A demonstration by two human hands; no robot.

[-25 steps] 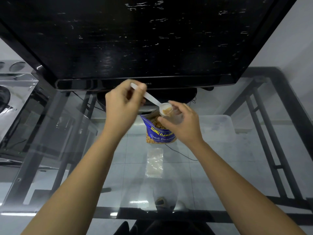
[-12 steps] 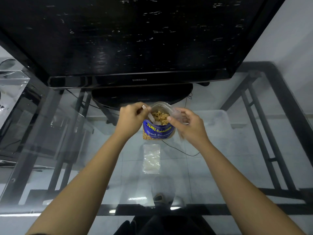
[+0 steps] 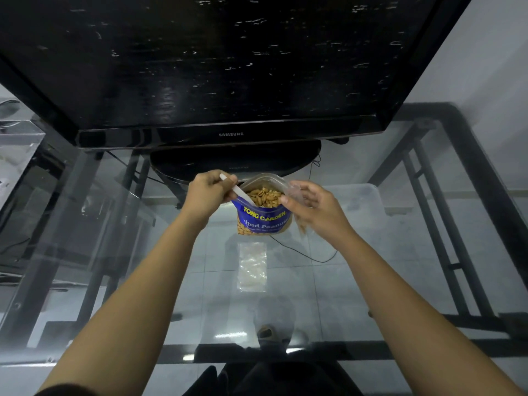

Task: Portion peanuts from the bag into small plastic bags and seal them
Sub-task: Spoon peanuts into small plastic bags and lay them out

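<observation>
Open peanut bag (image 3: pixel 264 221) stands on the glass table (image 3: pixel 371 281). Left hand (image 3: pixel 210 192), at its 9 o'clock, grips 1 white spoon (image 3: pixel 238 192) dipped inside. Right hand (image 3: pixel 314 208), at 3 o'clock, pinches a small clear bag (image 3: pixel 295 191): likely flimsy, slippery film, best held at its mouth.

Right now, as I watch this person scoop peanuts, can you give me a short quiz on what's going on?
1. True or false: the left hand grips a white spoon whose tip is inside the peanut bag.
2. Where does the flat empty bag lie? A: on the glass table. B: inside the peanut bag. C: in the left hand.
3. Which hand holds a small clear bag beside the peanut bag's mouth?
Key: 1 true; 2 A; 3 the right hand.
</observation>
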